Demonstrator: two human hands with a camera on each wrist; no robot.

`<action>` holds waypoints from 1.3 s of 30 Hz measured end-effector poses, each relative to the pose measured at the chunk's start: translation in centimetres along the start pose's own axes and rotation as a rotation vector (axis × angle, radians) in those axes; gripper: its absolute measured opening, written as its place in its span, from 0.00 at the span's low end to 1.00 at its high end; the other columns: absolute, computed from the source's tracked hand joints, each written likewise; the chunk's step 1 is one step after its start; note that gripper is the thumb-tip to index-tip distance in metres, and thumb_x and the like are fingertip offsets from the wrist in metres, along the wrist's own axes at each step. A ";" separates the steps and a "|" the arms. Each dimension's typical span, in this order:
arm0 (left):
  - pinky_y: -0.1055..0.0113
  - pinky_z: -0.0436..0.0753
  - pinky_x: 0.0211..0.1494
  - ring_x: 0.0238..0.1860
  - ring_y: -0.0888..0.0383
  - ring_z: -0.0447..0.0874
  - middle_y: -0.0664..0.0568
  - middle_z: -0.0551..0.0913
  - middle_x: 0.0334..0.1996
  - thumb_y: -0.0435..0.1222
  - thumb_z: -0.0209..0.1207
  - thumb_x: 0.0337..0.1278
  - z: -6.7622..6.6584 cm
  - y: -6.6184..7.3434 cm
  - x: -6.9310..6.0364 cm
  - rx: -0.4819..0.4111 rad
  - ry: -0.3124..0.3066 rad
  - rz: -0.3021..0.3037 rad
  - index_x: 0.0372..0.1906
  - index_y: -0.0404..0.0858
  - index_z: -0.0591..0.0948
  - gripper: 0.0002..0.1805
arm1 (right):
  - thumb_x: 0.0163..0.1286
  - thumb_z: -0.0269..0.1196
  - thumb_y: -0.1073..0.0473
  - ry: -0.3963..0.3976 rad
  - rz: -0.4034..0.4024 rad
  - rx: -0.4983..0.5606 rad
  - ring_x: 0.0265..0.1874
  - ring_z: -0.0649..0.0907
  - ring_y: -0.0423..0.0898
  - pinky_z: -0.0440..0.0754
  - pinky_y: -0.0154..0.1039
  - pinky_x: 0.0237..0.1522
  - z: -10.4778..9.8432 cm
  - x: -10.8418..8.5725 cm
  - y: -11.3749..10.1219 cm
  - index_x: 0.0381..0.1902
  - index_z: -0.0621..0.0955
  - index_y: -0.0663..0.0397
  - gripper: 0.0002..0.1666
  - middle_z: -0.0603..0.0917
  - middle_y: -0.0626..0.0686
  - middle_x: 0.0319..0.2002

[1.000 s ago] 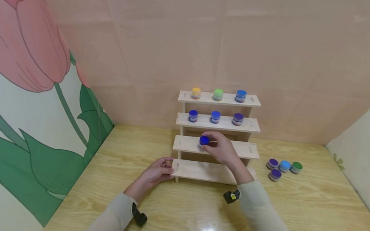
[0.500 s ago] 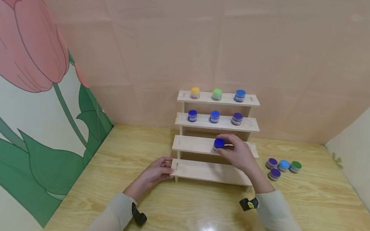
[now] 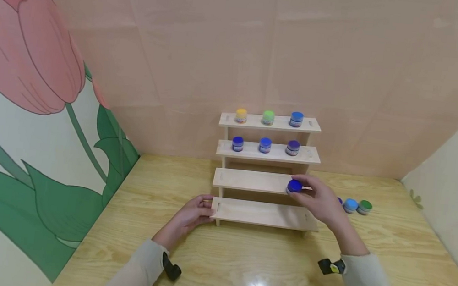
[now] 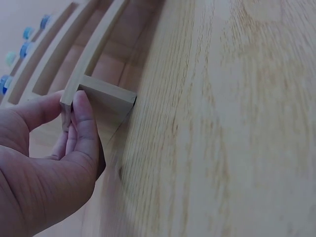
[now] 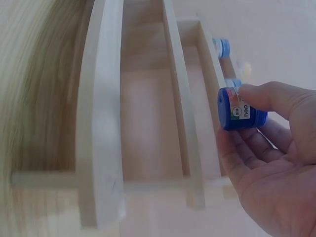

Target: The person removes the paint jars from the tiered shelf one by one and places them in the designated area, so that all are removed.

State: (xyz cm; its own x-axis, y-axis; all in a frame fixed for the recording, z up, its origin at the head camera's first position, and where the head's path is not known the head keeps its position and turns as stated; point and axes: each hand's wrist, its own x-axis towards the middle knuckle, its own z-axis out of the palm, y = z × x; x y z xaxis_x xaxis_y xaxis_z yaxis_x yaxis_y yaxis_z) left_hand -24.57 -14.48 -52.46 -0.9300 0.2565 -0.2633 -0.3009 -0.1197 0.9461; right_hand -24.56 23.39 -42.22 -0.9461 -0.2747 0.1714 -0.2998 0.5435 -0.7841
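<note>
A: Right hand (image 3: 324, 203), go!
B: Clamped on a dark blue jar (image 3: 294, 186), by the front edge of shelf 3 (image 3: 250, 180) from the top, near its right end. Touching the wood? Can't tell!
A: Left hand (image 3: 191, 212)?
B: Pinching the bottom shelf (image 3: 263, 213) at its left end!
A: Higher up?
B: Top shelf (image 3: 253, 120): yellow jar (image 3: 241, 115), lime jar (image 3: 268, 118), mid-blue jar (image 3: 296, 119). Shelf 2 (image 3: 251, 149): a trio (image 3: 265, 145), 2 blue, 1 purple.
A: And the worktop (image 3: 216, 270)?
B: Toward its back edge, right of the rack (image 3: 309, 155): light blue jar (image 3: 350, 206), green jar (image 3: 365, 207) just beside it, another jar (image 3: 340, 200) mostly hidden behind the right hand.
</note>
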 end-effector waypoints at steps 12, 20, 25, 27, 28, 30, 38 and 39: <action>0.66 0.85 0.41 0.38 0.56 0.80 0.47 0.74 0.44 0.22 0.58 0.64 0.0 -0.2 0.1 -0.003 0.016 0.008 0.70 0.29 0.66 0.30 | 0.72 0.66 0.57 0.055 -0.047 -0.038 0.55 0.81 0.63 0.79 0.22 0.46 -3.0 -3.4 3.1 0.67 0.74 0.62 0.29 0.79 0.64 0.57; 0.67 0.85 0.41 0.38 0.56 0.80 0.46 0.74 0.45 0.22 0.57 0.65 0.0 -0.1 0.2 0.003 0.022 0.016 0.70 0.29 0.66 0.29 | 0.75 0.63 0.56 0.037 0.000 -0.015 0.53 0.83 0.59 0.87 0.35 0.41 -4.4 -5.2 5.4 0.69 0.71 0.61 0.30 0.77 0.68 0.59; 0.66 0.86 0.41 0.38 0.55 0.80 0.46 0.74 0.44 0.21 0.57 0.64 0.0 -0.2 0.1 -0.006 0.014 0.013 0.70 0.29 0.65 0.30 | 0.74 0.65 0.56 0.042 0.009 -0.044 0.51 0.83 0.41 0.84 0.28 0.44 -5.3 -6.2 7.5 0.68 0.72 0.63 0.30 0.77 0.67 0.60; 0.67 0.86 0.42 0.38 0.55 0.80 0.46 0.74 0.44 0.21 0.57 0.64 0.0 -0.4 0.1 -0.007 0.013 0.011 0.70 0.29 0.65 0.30 | 0.73 0.66 0.56 0.047 0.014 -0.058 0.52 0.82 0.41 0.83 0.26 0.44 -5.6 -6.6 8.3 0.68 0.72 0.63 0.31 0.75 0.68 0.61; 0.67 0.85 0.41 0.38 0.55 0.80 0.46 0.74 0.44 0.21 0.57 0.64 -0.1 -0.4 0.1 -0.008 0.013 0.010 0.70 0.29 0.65 0.30 | 0.72 0.66 0.57 0.048 0.017 -0.059 0.52 0.82 0.40 0.83 0.26 0.44 -5.7 -6.9 8.6 0.68 0.73 0.64 0.31 0.75 0.69 0.61; 0.67 0.85 0.41 0.38 0.55 0.80 0.46 0.75 0.44 0.21 0.57 0.64 -0.1 -0.5 0.1 -0.004 0.013 0.011 0.70 0.29 0.65 0.30 | 0.72 0.66 0.58 0.053 0.023 -0.057 0.50 0.81 0.34 0.83 0.25 0.44 -6.0 -7.2 9.3 0.67 0.73 0.65 0.31 0.74 0.70 0.62; 0.66 0.86 0.41 0.38 0.55 0.80 0.47 0.75 0.44 0.21 0.57 0.64 -0.1 -0.5 0.1 -0.006 0.005 0.023 0.69 0.29 0.66 0.29 | 0.73 0.65 0.61 0.033 0.044 -0.027 0.48 0.72 0.17 0.82 0.25 0.43 -6.9 -8.1 12.2 0.68 0.70 0.70 0.32 0.67 0.77 0.66; 0.66 0.86 0.41 0.38 0.55 0.80 0.47 0.75 0.44 0.21 0.57 0.64 -0.1 -0.5 0.2 -0.005 0.003 0.022 0.69 0.29 0.66 0.29 | 0.73 0.65 0.61 0.031 0.050 -0.020 0.47 0.72 0.17 0.82 0.25 0.43 -7.0 -8.2 12.7 0.68 0.70 0.71 0.32 0.66 0.78 0.66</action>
State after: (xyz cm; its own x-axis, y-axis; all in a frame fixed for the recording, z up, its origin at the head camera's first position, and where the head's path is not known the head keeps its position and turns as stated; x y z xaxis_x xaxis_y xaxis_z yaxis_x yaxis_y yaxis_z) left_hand -24.58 -14.50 -53.03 -0.9371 0.2505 -0.2430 -0.2813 -0.1300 0.9508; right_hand -21.44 38.08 -49.37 -0.9632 -0.2223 0.1510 -0.2542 0.5718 -0.7800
